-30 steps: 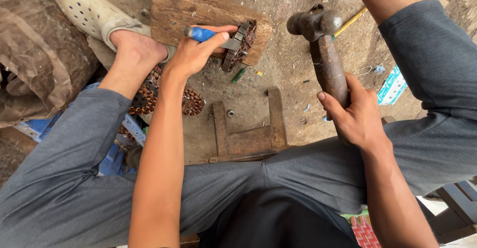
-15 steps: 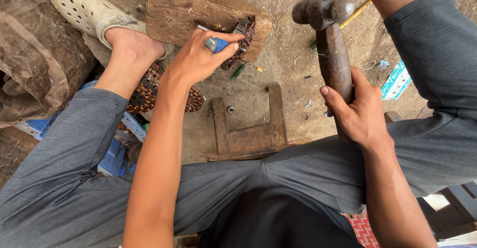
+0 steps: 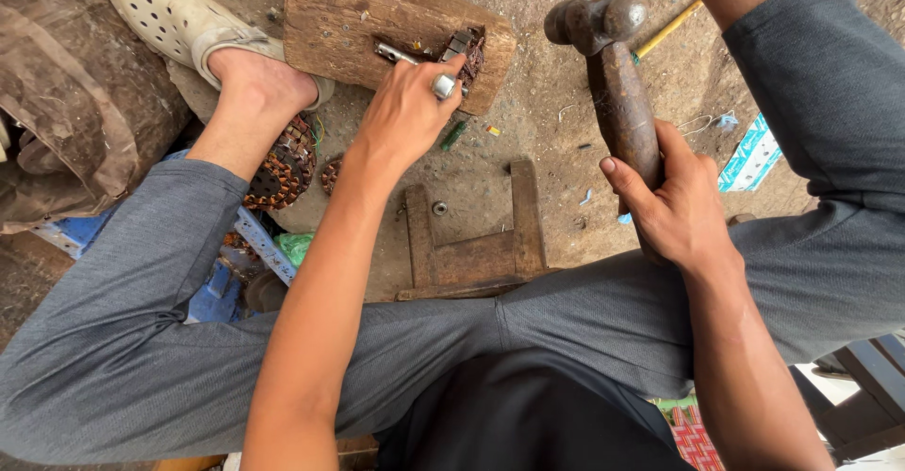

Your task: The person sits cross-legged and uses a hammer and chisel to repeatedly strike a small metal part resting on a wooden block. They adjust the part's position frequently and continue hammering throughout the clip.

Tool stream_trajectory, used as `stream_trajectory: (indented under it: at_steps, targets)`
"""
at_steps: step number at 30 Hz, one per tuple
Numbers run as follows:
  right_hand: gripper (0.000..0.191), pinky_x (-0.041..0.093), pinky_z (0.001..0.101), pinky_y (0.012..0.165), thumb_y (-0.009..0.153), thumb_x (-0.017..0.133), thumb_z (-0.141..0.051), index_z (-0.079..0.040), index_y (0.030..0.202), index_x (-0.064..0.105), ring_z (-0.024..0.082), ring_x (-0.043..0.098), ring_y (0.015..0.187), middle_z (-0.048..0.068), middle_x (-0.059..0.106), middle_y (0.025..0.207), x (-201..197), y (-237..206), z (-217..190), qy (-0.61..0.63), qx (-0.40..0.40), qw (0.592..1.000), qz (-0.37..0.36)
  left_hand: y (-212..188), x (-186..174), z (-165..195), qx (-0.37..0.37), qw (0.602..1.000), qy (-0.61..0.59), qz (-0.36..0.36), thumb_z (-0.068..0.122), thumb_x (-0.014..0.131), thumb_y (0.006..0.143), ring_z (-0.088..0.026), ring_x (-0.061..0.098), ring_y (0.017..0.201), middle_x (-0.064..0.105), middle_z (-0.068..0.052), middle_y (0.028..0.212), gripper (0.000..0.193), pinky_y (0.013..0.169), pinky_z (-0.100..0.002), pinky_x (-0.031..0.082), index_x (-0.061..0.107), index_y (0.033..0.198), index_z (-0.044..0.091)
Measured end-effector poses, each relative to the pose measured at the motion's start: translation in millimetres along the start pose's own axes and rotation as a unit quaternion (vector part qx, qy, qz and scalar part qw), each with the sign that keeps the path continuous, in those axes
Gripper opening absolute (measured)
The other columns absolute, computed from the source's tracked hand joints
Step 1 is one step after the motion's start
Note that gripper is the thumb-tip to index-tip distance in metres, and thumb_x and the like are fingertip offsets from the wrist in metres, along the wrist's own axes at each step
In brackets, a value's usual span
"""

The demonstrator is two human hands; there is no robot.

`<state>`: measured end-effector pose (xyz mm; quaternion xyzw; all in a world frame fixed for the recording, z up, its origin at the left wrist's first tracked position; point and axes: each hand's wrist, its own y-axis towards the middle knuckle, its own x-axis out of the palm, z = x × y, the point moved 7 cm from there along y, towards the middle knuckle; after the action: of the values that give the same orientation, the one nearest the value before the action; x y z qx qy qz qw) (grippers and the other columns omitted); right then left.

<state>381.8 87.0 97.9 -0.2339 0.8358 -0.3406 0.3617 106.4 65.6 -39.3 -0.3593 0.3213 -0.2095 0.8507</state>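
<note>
My left hand (image 3: 407, 111) grips a metal chisel-like tool (image 3: 415, 64) whose tip rests on a worn wooden block (image 3: 349, 14) on the ground. Beside the tip, a small dark metal part with copper windings (image 3: 467, 51) lies on the block's right end. My right hand (image 3: 671, 209) holds a ball-peen hammer by its dark wooden handle (image 3: 622, 103), with the steel head (image 3: 596, 16) raised to the right of the block. My legs in grey trousers spread to both sides.
A low wooden stool frame (image 3: 476, 235) stands between my legs. A copper-wound motor stator (image 3: 281, 165) lies by my left foot in a cream clog (image 3: 174, 14). A brown sack (image 3: 66, 94) sits far left. A yellow rod (image 3: 669, 28) lies at the upper right.
My left hand has turned the tool so its blue handle is hidden and its metal shaft shows. The hammer has shifted a little to the right and stays raised.
</note>
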Motion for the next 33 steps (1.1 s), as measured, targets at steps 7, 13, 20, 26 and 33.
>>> stream_trajectory:
  at_steps: [7,13,20,26,33]
  targets:
    - [0.05,0.054,0.041,0.059,0.097,0.07,-0.034,0.0,0.131,0.058,0.027,0.072,0.061,0.017,0.067,0.066,3.7,-8.0,-4.5,-0.058,-0.021,0.998,-0.01,-14.2,15.2,-1.2,0.074,0.985,0.0,0.156,0.023,0.061,0.106,-0.041,0.073,0.097,0.065,-0.032,0.126,0.039,0.092,-0.049,0.056,0.063,0.141,0.009]
    - [0.054,0.056,0.0487,0.062,0.092,0.069,-0.041,-0.003,0.129,0.058,0.039,0.073,0.064,0.022,0.069,0.069,15.8,-10.0,-28.1,-0.134,-0.108,0.982,-0.077,-19.9,14.3,3.7,0.132,0.979,-0.013,0.152,0.01,0.065,0.085,-0.042,0.074,0.095,0.072,-0.028,0.115,0.062,0.094,-0.047,0.058,0.055,0.146,0.011]
    - [0.058,0.056,0.0461,0.06,0.097,0.065,-0.042,-0.001,0.135,0.05,0.039,0.071,0.065,0.022,0.069,0.076,23.8,-49.5,-85.4,-0.101,-0.345,0.933,-0.009,-17.6,23.3,-5.3,0.111,0.987,0.02,0.114,0.017,0.057,0.104,-0.044,0.07,0.105,0.071,-0.031,0.116,0.029,0.094,-0.05,0.058,0.062,0.131,0.008]
    - [0.051,0.051,0.0524,0.052,0.092,0.073,-0.042,-0.01,0.127,0.058,0.043,0.066,0.059,0.019,0.071,0.071,12.1,-55.0,-109.4,-0.36,-0.243,0.901,-0.019,-17.0,24.4,-3.7,0.209,0.955,0.037,0.209,0.011,0.055,0.097,-0.045,0.069,0.104,0.065,-0.036,0.122,0.046,0.095,-0.049,0.057,0.058,0.142,0.014]
    - [0.051,0.054,0.0497,0.057,0.086,0.077,-0.038,-0.009,0.124,0.061,0.042,0.068,0.061,0.018,0.069,0.068,26.1,-64.5,-122.0,-0.326,-0.311,0.892,-0.007,-26.6,13.3,-0.6,0.303,0.895,-0.01,0.326,0.007,0.066,0.081,-0.047,0.067,0.094,0.068,-0.033,0.107,0.064,0.084,-0.052,0.056,0.057,0.144,0.011]
